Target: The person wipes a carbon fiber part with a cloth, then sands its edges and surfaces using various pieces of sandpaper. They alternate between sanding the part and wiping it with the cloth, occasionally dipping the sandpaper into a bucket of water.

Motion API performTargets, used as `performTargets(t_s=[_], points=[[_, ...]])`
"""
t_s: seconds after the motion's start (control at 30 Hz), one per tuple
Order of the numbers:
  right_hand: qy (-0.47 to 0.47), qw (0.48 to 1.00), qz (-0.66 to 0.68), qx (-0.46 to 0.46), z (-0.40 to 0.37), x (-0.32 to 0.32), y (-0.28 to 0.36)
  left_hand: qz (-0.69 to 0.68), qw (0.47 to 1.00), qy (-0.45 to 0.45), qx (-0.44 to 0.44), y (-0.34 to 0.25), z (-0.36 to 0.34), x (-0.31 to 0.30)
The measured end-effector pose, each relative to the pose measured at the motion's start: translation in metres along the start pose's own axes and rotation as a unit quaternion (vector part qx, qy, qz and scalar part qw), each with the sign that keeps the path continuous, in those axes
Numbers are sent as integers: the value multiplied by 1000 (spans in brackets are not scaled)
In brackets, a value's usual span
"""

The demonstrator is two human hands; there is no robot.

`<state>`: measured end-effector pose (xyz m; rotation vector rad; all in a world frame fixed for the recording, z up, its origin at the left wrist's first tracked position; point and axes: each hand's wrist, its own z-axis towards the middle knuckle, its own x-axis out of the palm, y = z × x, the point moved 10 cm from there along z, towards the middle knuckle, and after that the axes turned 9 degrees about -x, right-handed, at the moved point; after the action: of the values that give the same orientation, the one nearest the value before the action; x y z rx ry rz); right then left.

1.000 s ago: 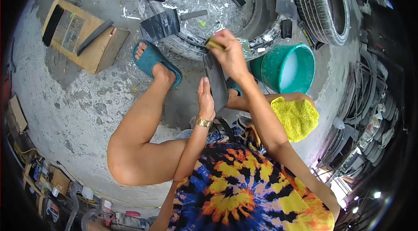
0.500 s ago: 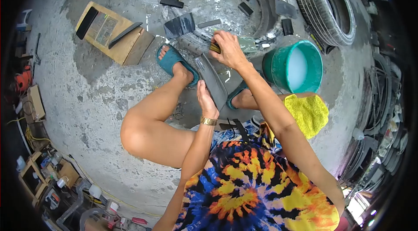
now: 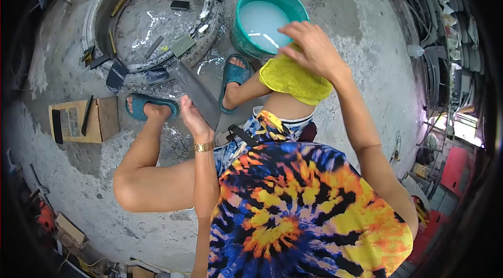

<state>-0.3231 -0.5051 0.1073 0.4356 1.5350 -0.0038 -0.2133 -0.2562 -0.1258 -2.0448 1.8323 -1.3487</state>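
Gone from the strip w/ rt hand (image 3: 314, 50): now upper centre, fingers spread on yellow cloth (image 3: 293, 81) over the knee, just beside teal bucket (image 3: 237, 34). Still pinched in lt hand (image 3: 193, 120): dark rubber strip (image 3: 198, 92), mid-frame, tilted. Scrubbing off for now.

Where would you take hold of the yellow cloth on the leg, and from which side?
Pinch the yellow cloth at its top edge, coming from above on the bucket side. It lies draped over the raised leg with its lower edges hanging loose, and the right hand is at that top edge.
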Motion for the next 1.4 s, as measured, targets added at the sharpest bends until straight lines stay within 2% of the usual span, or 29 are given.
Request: performTargets(t_s=[0.03, 0.07, 0.13, 0.17, 0.23, 0.27, 0.3, 0.37, 0.4, 0.47, 0.5, 0.57, 0.63, 0.73, 1.07, 1.13, 1.23, 1.37, 1.4], points=[[47, 997, -59, 0, -13, 8, -5, 23, 999, 16, -17, -2, -11, 23], [40, 998, -52, -4, -23, 14, -7, 14, 998, 18, -54, 2, -19, 38], [60, 992, -80, -79, -34, 38, 8, 49, 995, 48, -76, 18, -20, 43], [52, 992, -70, -86, -35, 40, 11, 57, 995, 42, -66, 15, -23, 47], [158, 967, -160, -117, -42, 63, 11, 53, 985, 102, -126, 26, -30, 68], [114, 973, -136, -147, -42, 57, 15, 57, 985, 104, -123, 27, -31, 72], [109, 974, -137, -145, -43, 56, 12, 66, 980, 117, -149, 35, -34, 76], [76, 991, -15, -106, -41, 48, 5, 76, 973, 134, -174, 44, -38, 88], [74, 992, -17, -103, -41, 46, 8, 92, 969, 132, -186, 48, -41, 92], [-64, 993, 71, -76, -44, 19, 11, 99, 962, 143, -210, 56, -50, 103], [-67, 993, 70, -71, -46, 20, 14, 103, 961, 146, -213, 57, -54, 108], [-108, 983, 32, -147, -52, 17, 34, 125, 958, 145, -212, 59, -63, 121], [-102, 980, 24, -172, -56, 29, 41, 147, 955, 157, -206, 62, -72, 137], [-27, 987, -41, -156, -60, 51, 45, 198, 958, 143, -151, 66, -69, 130], [-23, 988, -96, -118, -53, 55, 47, 287, 938, 156, -112, 63, -80, 117], [-27, 984, -127, -119, -51, 55, 48, 273, 951, 107, -99, 62, -82, 110], [-54, 977, -159, -127, -48, 53, 48, 276, 943, 117, -141, 65, -88, 105], [-44, 976, -168, -127, -43, 56, 34, 253, 944, 99, -185, 62, -106, 98], [-27, 980, -162, -113, -42, 57, 25, 224, 942, 139, -206, 62, -111, 100]])
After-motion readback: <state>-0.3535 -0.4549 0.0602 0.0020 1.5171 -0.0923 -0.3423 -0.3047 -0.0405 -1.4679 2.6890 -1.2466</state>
